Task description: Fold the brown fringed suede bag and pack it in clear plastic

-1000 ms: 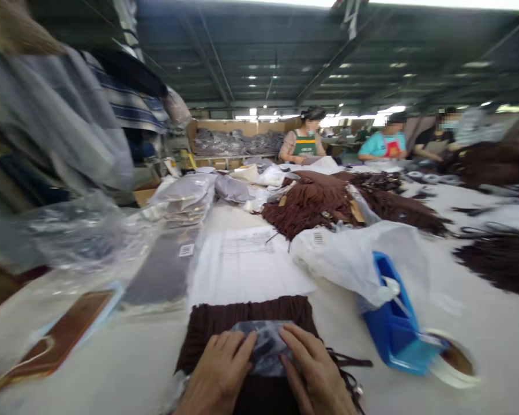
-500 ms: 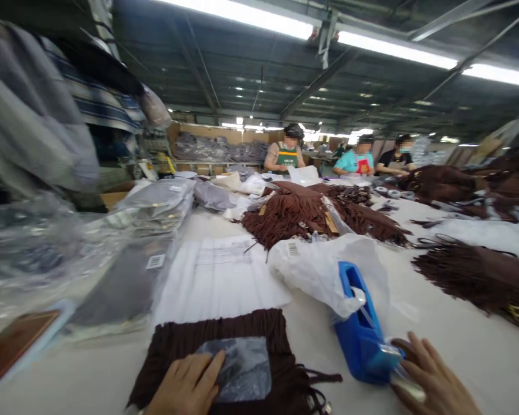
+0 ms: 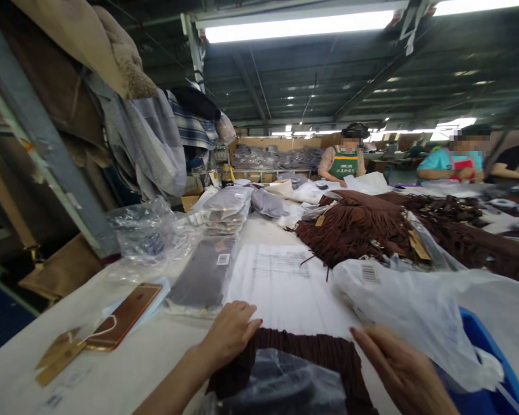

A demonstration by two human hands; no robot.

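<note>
A dark brown fringed piece lies at the bottom centre, with a clear plastic packet on top of it. My left hand is at its upper left corner, fingers loosely bent and slightly apart, with nothing visible in them. Beside its right edge, my right hand has its fingers stretched out and holds nothing. Printed white paper lies just beyond the piece. The blue tape dispenser stands right of my right hand, partly hidden by a white plastic bag.
Grey bagged items lie left of the paper, near crumpled clear plastic. A phone and cardboard tags lie at left. Brown fringed goods are piled beyond. Garments hang at upper left. Several people work across the table.
The view has turned left. My left hand has moved from the packet to the brown piece's upper left corner. My right hand has left the tape dispenser and come beside the piece's right edge.
</note>
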